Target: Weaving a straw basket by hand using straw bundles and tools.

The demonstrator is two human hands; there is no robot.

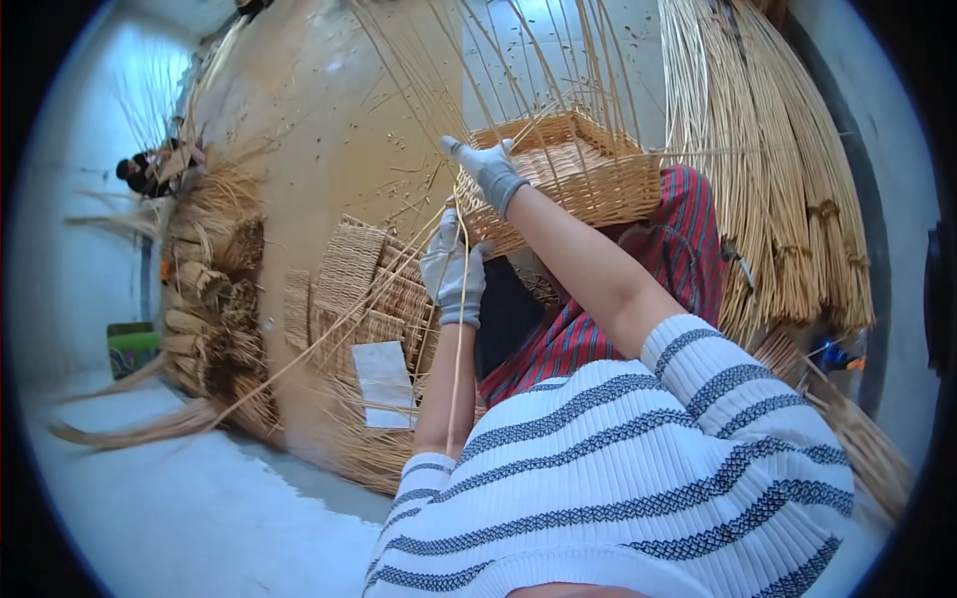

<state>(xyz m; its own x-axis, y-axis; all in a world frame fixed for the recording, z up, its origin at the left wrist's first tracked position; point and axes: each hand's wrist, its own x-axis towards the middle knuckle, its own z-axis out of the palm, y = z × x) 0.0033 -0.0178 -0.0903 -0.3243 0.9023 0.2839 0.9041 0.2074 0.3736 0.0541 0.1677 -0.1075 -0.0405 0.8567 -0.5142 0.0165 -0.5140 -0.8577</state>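
Observation:
A woven wicker basket [588,199] with tall upright canes rests over my lap, tilted. My right hand [483,169], in a pale grey glove, is closed on cane strands at its upper left corner. Below it, my left hand [451,261], also gloved, is closed at the lower left corner, where long loose strands [364,309] pass across it and trail down. What exactly its fingertips grip is partly hidden.
Woven panels [347,264] and a white sheet [384,384] lie left of me. Cane bundles [219,309] line the left side; long canes [758,179] lie at the right. Another person [155,169] sits at the far left. A green object [135,349] stands by the left wall.

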